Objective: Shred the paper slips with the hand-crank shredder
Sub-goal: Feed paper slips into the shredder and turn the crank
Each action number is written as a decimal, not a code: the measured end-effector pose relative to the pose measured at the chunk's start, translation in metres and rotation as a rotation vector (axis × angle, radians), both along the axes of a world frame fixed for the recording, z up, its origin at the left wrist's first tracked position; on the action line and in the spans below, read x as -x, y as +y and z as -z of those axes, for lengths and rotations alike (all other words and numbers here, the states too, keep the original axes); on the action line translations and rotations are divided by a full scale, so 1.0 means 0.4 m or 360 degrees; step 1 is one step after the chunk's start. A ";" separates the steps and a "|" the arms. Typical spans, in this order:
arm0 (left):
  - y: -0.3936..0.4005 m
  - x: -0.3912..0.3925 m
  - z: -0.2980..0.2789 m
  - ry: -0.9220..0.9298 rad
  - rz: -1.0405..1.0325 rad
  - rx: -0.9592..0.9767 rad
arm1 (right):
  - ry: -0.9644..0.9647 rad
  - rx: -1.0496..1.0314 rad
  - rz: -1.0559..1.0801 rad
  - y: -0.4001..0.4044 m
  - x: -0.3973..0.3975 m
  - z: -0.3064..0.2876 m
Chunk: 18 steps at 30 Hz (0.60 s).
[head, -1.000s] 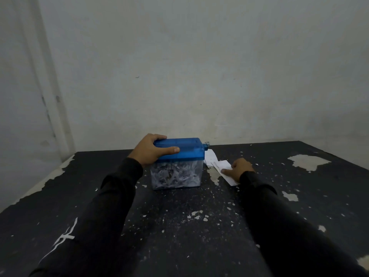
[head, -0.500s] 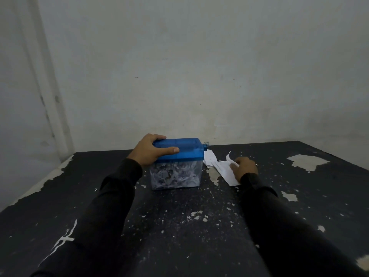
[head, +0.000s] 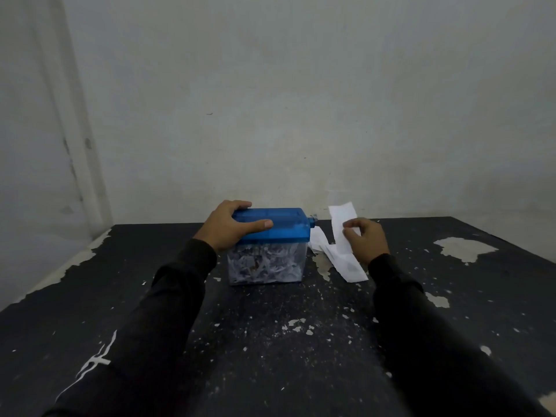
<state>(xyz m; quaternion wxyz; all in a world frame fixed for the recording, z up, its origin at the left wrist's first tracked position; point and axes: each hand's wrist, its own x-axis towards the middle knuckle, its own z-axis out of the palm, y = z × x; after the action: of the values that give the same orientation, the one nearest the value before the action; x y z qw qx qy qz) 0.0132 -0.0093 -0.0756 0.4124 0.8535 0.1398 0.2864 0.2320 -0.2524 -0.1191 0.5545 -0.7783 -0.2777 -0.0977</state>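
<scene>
While my left hand clamps the blue lid of the shredder, thumb along the near face and fingers curled over the far edge, the unit stands braced on the black table. Its clear bin under the lid is packed nearly to the top with cut strips. The crank stub projects from the lid's right end, unattended.

My right hand pinches one paper slip between thumb and fingertips. I hold it just right of the shredder and clear of the table; its free upper end stands above my knuckles and curls slightly. The remaining slips lie flat on the table under that hand, touching or overlapping one another beside the bin.

Handling assessment: the slip is very light, thin and limp. It will likely buckle if pushed from far back, and it creases or tears easily. I judge the correct hold to be near the leading end, pinched lightly at the edges, so a short stiff length can enter the feed slot square. The slot itself is not clearly visible from here.

The shredder looks like light plastic and would probably slide or tip under cranking, hence the downward grip on the lid.
</scene>
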 end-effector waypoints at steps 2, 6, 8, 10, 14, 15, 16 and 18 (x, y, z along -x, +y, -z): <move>-0.009 0.007 0.003 -0.0022 -0.0067 -0.0061 | -0.0029 -0.0114 -0.0060 0.004 0.023 -0.031; -0.014 0.010 -0.003 -0.0238 -0.0256 -0.0595 | -0.0039 -0.0440 -0.0292 0.009 0.073 -0.102; -0.033 0.007 -0.022 -0.0438 -0.0121 -0.0565 | -0.0094 -0.0514 -0.0425 0.032 0.099 -0.146; -0.066 0.006 -0.047 -0.0492 0.0033 -0.0373 | -0.0112 -0.0495 -0.0563 0.077 0.122 -0.179; -0.089 0.008 -0.091 -0.0357 0.0267 -0.0065 | -0.0115 -0.0422 -0.0795 0.174 0.176 -0.215; -0.089 0.011 -0.097 -0.0382 0.0321 -0.0021 | -0.0153 -0.0387 -0.0844 0.191 0.187 -0.220; -0.084 0.011 -0.101 -0.0423 0.0342 0.0012 | -0.0198 -0.0345 -0.0892 0.206 0.196 -0.223; -0.071 0.006 -0.102 -0.0482 0.0278 -0.0007 | -0.0277 -0.0233 -0.0949 0.227 0.209 -0.226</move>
<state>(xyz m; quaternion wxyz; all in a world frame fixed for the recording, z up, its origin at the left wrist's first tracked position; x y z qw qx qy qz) 0.0107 -0.0376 -0.0350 0.4502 0.8103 0.0008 0.3751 0.1485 -0.1616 -0.0286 0.5875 -0.6094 -0.5322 -0.0168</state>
